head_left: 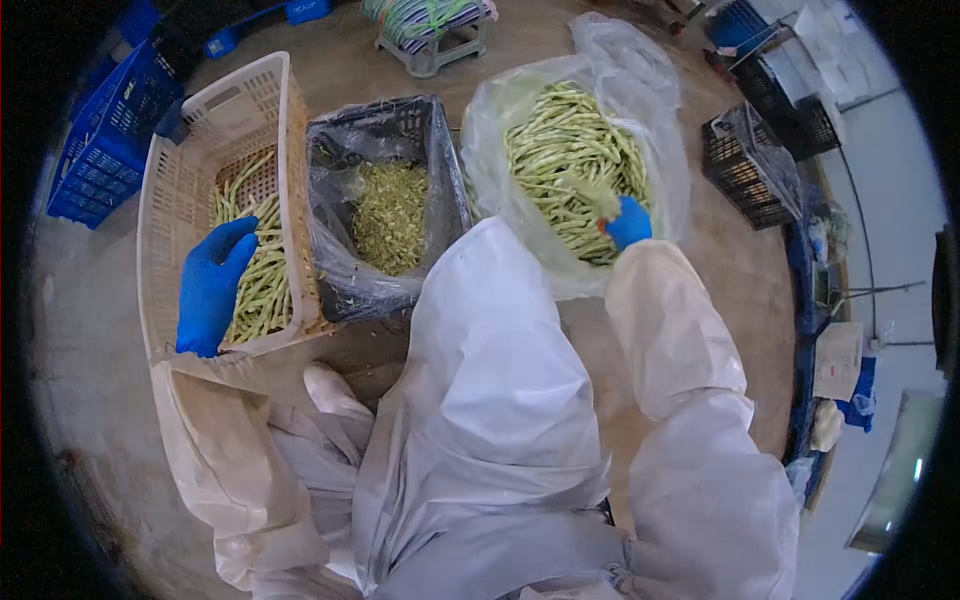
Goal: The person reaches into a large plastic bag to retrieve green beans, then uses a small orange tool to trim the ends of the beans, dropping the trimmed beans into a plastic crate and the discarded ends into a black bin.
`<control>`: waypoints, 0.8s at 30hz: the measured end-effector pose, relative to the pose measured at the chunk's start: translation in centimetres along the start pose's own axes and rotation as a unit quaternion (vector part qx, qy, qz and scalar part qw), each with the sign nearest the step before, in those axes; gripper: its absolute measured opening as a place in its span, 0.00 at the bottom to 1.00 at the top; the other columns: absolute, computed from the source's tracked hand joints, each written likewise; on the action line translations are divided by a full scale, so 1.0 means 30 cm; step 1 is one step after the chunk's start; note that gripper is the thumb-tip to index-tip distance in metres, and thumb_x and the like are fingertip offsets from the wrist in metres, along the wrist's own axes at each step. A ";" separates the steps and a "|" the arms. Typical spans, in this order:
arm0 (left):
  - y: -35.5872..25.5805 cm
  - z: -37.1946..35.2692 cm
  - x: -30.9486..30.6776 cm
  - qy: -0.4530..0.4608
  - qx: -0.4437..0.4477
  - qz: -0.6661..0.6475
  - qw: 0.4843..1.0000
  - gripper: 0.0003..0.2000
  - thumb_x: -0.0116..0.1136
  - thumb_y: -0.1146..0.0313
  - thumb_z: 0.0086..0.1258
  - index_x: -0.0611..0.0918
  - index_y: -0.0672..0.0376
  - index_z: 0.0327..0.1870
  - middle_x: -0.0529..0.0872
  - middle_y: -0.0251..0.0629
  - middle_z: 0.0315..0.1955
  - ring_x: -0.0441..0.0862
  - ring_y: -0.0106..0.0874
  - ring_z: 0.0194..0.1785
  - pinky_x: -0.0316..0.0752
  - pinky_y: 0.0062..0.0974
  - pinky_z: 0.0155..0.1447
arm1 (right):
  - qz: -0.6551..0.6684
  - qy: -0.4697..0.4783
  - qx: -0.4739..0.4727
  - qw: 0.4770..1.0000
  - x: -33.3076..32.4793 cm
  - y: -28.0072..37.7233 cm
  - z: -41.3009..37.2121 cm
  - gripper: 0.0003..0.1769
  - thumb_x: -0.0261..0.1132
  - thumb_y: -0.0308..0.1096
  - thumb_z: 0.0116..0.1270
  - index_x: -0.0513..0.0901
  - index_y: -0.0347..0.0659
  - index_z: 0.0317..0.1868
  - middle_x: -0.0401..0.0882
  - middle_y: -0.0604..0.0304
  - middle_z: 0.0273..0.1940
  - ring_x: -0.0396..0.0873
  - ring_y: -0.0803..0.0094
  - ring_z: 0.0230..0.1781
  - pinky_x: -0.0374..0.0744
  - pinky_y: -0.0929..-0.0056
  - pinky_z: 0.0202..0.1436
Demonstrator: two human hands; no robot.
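My left hand, in a blue glove, is over the green beans in the beige crate. Its thumb and fingers are apart, with nothing visible between them. On the right, my right hand, also blue-gloved, is at the near right edge of a heap of long green beans in a clear plastic bag. Its fingers are closed on something blurred and pale green that I cannot make out. Between the two containers is a black crate lined with plastic, holding green trimmings.
Blue crates stand at the left. A small stool with a striped bundle is beyond the black crate. A dark crate stands at the right, near the wall. My white-covered knee rises close to the black crate.
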State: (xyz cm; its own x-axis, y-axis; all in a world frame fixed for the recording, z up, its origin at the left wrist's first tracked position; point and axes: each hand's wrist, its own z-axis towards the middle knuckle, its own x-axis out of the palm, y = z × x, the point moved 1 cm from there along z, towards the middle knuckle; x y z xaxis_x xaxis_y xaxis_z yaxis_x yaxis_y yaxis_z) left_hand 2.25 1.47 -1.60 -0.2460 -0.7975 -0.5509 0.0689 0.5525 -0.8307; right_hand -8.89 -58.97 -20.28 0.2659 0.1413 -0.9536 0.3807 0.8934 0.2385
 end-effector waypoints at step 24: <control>-0.189 -0.053 0.169 0.190 0.001 -0.520 0.833 0.27 0.46 0.50 0.72 0.65 0.58 0.65 0.76 0.41 0.55 0.75 0.31 0.56 0.71 0.31 0.58 | 0.673 0.405 -0.035 0.618 -0.697 1.223 -0.034 0.16 0.63 0.36 0.57 0.81 0.34 0.43 0.81 0.55 0.37 0.79 0.68 0.39 0.77 0.71 0.44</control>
State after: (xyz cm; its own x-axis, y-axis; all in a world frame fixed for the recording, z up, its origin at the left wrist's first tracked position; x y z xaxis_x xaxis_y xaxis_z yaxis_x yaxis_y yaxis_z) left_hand -0.94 -5.32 0.45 -0.4615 -0.7102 0.5317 -0.3712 -0.3898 -0.8428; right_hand -1.38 -28.70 8.21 -0.2413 0.9182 0.3141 0.2501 -0.2538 0.9343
